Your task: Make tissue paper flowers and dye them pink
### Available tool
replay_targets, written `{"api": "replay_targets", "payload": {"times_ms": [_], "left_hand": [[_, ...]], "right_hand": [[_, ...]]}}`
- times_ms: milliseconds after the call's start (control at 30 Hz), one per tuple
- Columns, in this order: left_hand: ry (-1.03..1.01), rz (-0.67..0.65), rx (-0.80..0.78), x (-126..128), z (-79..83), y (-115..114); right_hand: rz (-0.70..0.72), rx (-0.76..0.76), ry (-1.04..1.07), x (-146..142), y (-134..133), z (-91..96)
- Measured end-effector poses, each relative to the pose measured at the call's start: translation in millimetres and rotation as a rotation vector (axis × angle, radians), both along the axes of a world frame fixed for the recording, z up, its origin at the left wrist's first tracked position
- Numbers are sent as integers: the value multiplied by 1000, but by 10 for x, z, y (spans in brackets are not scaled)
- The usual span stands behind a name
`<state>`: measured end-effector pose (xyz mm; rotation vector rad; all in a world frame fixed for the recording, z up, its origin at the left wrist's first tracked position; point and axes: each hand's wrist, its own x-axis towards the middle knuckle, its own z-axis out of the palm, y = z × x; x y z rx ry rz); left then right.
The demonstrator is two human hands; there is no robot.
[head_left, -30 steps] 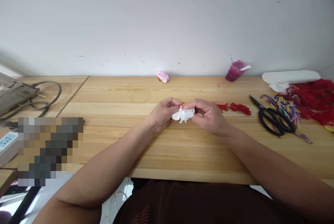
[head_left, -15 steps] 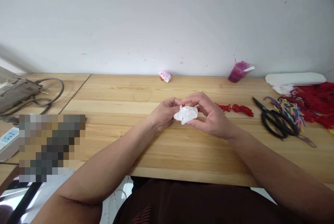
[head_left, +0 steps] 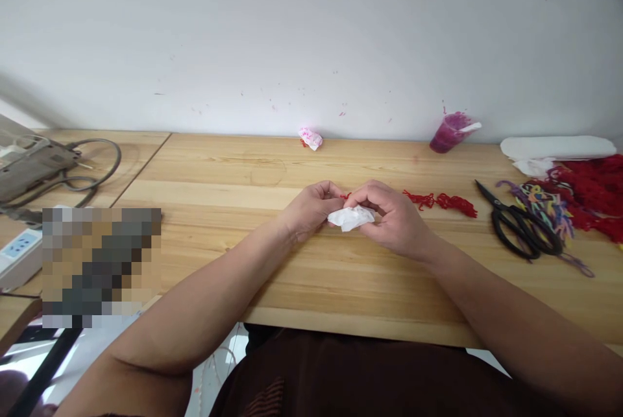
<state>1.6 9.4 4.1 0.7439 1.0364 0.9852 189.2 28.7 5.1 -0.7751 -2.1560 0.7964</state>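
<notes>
A crumpled white tissue (head_left: 351, 218) is between my two hands, above the middle of the wooden table (head_left: 302, 287). My left hand (head_left: 314, 209) pinches its left end, thumb and fingers pressed together. My right hand (head_left: 389, 216) grips the tissue from the right, with fingers over its top and the thumb beneath. A bit of red yarn (head_left: 345, 196) shows behind the tissue, between the fingers; most of it is hidden. Just beyond my right hand, short bundles of red yarn (head_left: 455, 203) lie on the table.
Black scissors (head_left: 523, 229) lie at the right beside multicoloured yarn (head_left: 548, 206) and a red yarn heap (head_left: 594, 190). Against the wall are a pink-stained tissue wad (head_left: 310, 139), a cup of purple liquid (head_left: 448, 134) and a white tissue stack (head_left: 557, 147). Cables and a power strip (head_left: 19, 248) occupy the left.
The fingers of my right hand have closed down onto the tissue, which is now flatter. My left hand keeps its pinch. The view has shifted slightly.
</notes>
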Motion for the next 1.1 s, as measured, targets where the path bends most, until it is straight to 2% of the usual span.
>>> {"api": "replay_targets", "payload": {"times_ms": [167, 300, 500, 667, 933, 1100], "left_hand": [[18, 77, 26, 0, -18, 47], [61, 131, 61, -19, 33, 48], [94, 45, 161, -43, 58, 5], [18, 59, 190, -62, -11, 37], [0, 101, 128, -37, 25, 11], [37, 94, 59, -26, 60, -4]], "right_hand": [[-73, -151, 118, 26, 53, -37], [-152, -309, 192, 31, 107, -73], [-162, -470, 249, 10, 125, -106], [-145, -618, 381, -2, 133, -65], [-163, -687, 487, -20, 126, -40], [-140, -642, 414, -20, 127, -31]]}}
